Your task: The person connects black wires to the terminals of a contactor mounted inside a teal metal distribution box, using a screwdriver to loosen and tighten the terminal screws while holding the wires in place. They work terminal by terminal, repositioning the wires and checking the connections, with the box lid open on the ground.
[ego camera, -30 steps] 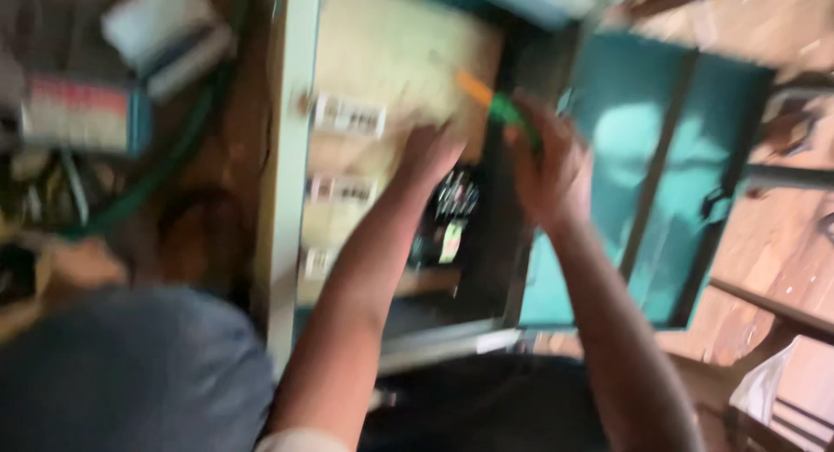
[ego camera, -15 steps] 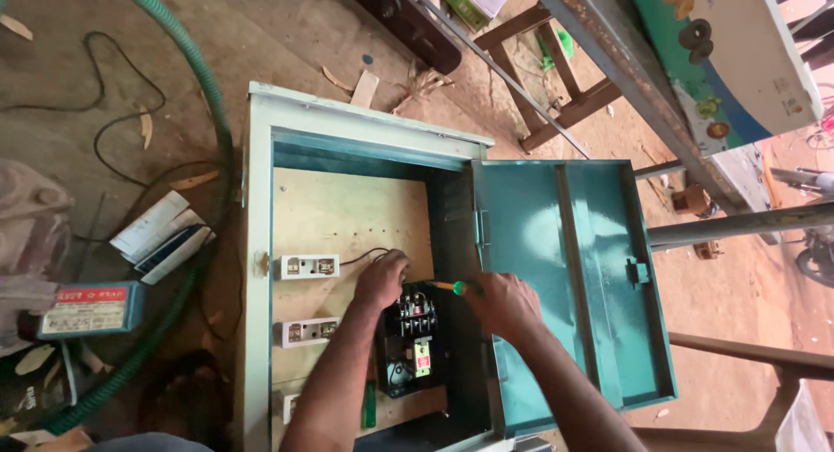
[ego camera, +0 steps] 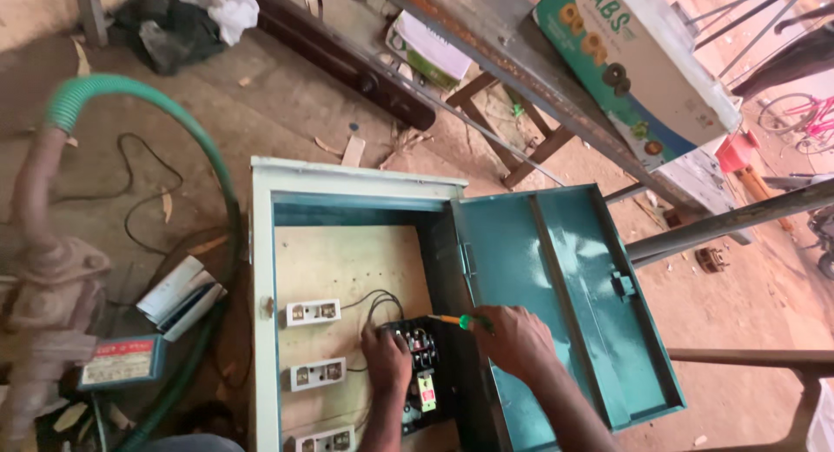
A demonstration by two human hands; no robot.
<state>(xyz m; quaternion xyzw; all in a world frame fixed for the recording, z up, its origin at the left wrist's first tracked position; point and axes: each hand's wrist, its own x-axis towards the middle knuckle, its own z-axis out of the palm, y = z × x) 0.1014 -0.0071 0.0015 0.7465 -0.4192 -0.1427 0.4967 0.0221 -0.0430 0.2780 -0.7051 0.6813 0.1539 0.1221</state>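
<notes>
My left hand presses open-fingered on the black switch unit inside the cabinet, right hand grips a green-handled screwdriver.

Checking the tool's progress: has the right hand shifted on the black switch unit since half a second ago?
No. The right hand stays beside the black switch unit, screwdriver at its top.

A slim screwdriver with a green and orange plastic handle lies nearly level in the right hand, its orange end pointing left at the top of a black electrical switch unit. That blocky black unit, with a row of terminals and a small green and red patch lower down, is mounted on the pale wooden backboard, near the board's lower right corner. The left hand rests on its left side.
</notes>
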